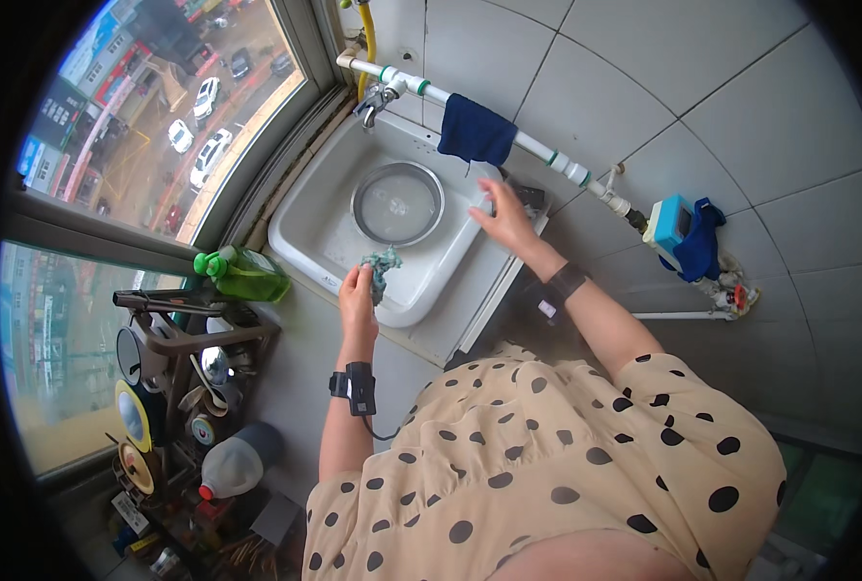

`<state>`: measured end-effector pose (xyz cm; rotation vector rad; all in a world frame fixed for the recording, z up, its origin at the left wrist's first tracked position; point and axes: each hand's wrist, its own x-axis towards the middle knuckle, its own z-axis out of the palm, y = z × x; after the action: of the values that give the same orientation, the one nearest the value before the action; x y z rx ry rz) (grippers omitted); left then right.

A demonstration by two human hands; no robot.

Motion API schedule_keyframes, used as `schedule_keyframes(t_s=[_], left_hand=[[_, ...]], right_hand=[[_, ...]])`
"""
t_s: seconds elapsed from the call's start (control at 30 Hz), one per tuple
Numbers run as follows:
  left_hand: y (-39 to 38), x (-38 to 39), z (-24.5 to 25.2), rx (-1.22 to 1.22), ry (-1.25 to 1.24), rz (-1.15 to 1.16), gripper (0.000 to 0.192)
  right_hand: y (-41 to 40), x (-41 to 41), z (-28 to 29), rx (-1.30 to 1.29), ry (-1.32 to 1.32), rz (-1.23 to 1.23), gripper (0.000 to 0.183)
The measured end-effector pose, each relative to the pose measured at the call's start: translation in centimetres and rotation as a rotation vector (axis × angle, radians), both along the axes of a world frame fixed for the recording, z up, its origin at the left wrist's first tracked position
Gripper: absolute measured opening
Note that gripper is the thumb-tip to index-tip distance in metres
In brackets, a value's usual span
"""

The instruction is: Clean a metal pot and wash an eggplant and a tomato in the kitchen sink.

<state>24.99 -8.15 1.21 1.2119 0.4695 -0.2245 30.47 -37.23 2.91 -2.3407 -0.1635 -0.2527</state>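
Note:
My left hand (pixel 358 301) pinches a crumpled green cloth or scrubber (pixel 381 274) over the front rim of a white ceramic sink (pixel 329 234). Inside the sink stands a round metal basin (pixel 437 218) with cloudy water in it. My right hand (pixel 505 218) hovers by the sink's right rim, thumb and fingers apart. A small pale thing shows beside those fingertips; whether they touch it is unclear. A metal faucet (pixel 377 100) juts out above the sink's back left corner.
A dark blue cloth (pixel 477 131) hangs over the white wall pipe (pixel 533 145). Left of the sink lie a green pump bottle (pixel 253 276) and a brown rack (pixel 213 340) of kitchenware. Nearer me stands a plastic jug (pixel 233 461). A blue meter (pixel 669 225) sits on the right wall.

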Motion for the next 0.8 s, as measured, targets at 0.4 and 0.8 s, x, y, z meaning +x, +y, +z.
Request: schedule_keyframes(t_s=[0.4, 0.8], left_hand=[[1.9, -1.3, 2.5, -0.12, 0.027, -0.136, 0.023], [1.5, -1.0, 4.7, -0.169, -0.119, -0.259, 0.043]], right_hand=[[8.9, -0.8, 2.7, 0.462, 0.37, 0.377, 0.025], [9.4, -1.7, 5.0, 0.649, 0.695, 0.401, 0.024]])
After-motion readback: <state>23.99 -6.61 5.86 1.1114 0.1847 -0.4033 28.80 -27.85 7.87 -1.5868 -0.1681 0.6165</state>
